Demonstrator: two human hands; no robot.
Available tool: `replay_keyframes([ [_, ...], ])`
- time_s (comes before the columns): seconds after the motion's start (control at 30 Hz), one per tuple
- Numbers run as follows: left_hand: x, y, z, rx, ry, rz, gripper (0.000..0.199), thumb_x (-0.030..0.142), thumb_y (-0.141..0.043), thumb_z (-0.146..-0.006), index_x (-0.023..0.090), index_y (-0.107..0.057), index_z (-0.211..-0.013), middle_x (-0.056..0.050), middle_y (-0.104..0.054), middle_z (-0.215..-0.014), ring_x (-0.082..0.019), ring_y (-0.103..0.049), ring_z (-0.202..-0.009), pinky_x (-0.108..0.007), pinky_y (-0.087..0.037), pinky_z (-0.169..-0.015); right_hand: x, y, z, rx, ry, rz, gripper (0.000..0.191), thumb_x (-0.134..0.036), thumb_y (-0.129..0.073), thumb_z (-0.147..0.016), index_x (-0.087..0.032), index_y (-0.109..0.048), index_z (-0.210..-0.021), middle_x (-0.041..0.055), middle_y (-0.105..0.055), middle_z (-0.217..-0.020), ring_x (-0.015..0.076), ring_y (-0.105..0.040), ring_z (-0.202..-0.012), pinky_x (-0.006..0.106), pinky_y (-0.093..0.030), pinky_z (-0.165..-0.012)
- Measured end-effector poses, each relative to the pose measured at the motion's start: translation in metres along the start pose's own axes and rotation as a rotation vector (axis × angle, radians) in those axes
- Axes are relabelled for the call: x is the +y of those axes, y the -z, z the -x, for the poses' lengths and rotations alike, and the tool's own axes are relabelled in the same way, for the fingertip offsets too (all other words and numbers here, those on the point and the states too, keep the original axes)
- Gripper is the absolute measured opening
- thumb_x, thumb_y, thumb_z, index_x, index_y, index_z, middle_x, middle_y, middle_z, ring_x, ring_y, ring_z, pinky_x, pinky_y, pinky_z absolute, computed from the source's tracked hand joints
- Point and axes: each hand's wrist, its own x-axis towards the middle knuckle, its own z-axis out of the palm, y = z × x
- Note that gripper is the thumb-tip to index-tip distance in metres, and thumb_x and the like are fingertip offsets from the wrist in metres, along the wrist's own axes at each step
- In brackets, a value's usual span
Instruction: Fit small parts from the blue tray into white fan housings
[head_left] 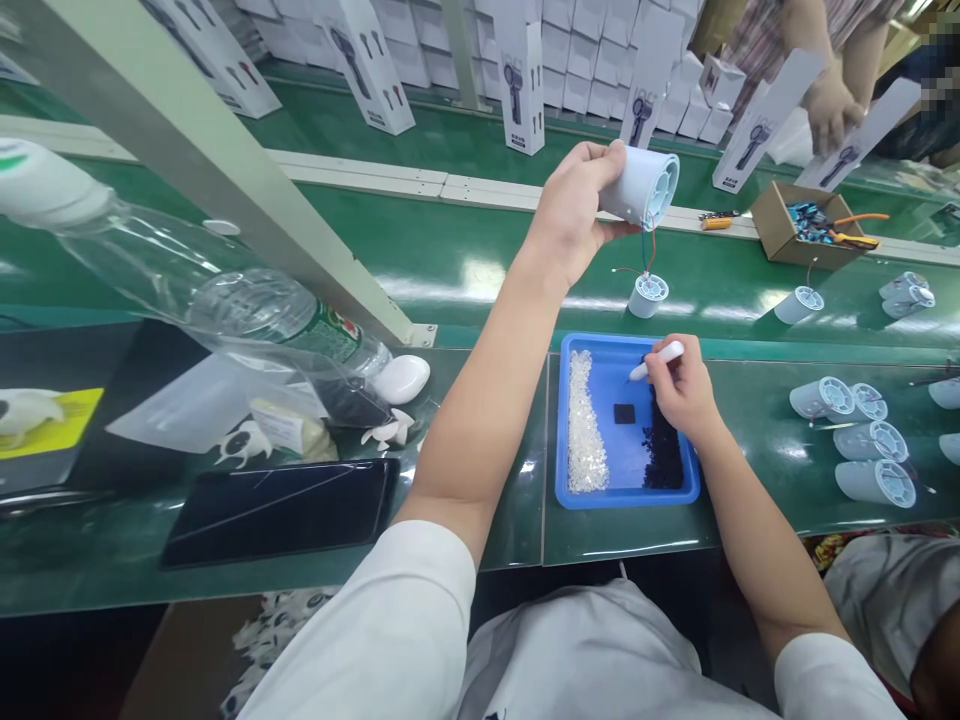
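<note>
My left hand (pixel 574 205) is raised over the green bench and wrapped round a light blue plastic cylinder (pixel 637 185). Its ribbed open end faces right, and thin red and dark wires (pixel 651 245) hang from it. Just below, another blue cylinder (pixel 646 297) stands on the bench. Over the right side of a blue tray (pixel 628 500), my right hand (pixel 684 388) pinches a white pen-shaped tool (pixel 660 360), its tip pointing down left. Small white pieces (pixel 585 430) line the tray's left side and small black pieces (pixel 664 455) its right. A black square (pixel 624 413) lies between them.
More blue cylinders (pixel 862 440) stand at right. A cardboard box (pixel 787 235) holds small parts and orange-handled pliers (pixel 855 240). Printed white boxes (pixel 523 95) line the back, near another person's hand (pixel 832 110). At left are a post (pixel 247 180), a bottle (pixel 247 300) and a dark tablet (pixel 277 510).
</note>
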Motion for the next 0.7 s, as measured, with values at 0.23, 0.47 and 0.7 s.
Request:
replay_keyframes([
  [0.23,-0.006,-0.002,-0.005,-0.003,0.005,0.004,0.016,0.036,-0.047,-0.096,0.021,-0.051,-0.09,-0.005,-0.057,-0.09,-0.02,-0.062,-0.099,-0.036,-0.057,-0.081,0.004,0.003,-0.004,0.154,0.051,-0.044,0.023,-0.048,-0.05,-0.094,-0.025,-0.046,-0.095,-0.003,-0.055,-0.076,0.0114,-0.058,-0.059,0.029,-0.049,-0.059],
  [0.47,-0.009,0.0,-0.007,0.044,-0.003,-0.006,0.016,0.037,-0.053,-0.093,0.022,-0.053,-0.089,-0.005,-0.057,-0.088,-0.021,-0.062,-0.098,-0.037,-0.058,-0.08,0.01,0.003,-0.004,0.143,0.034,-0.023,0.032,-0.057,-0.047,-0.094,-0.025,-0.047,-0.097,-0.0051,-0.051,-0.069,0.0109,-0.056,-0.057,0.028,-0.049,-0.059],
  [0.7,-0.009,0.001,-0.01,0.11,-0.02,-0.063,0.019,0.039,-0.054,-0.092,0.021,-0.053,-0.084,-0.003,-0.056,-0.078,-0.019,-0.064,-0.088,-0.034,-0.058,-0.073,0.01,0.003,-0.003,0.163,0.034,-0.069,0.034,-0.058,-0.048,-0.093,-0.025,-0.048,-0.099,-0.003,-0.055,-0.071,0.0128,-0.06,-0.059,0.029,-0.05,-0.057],
])
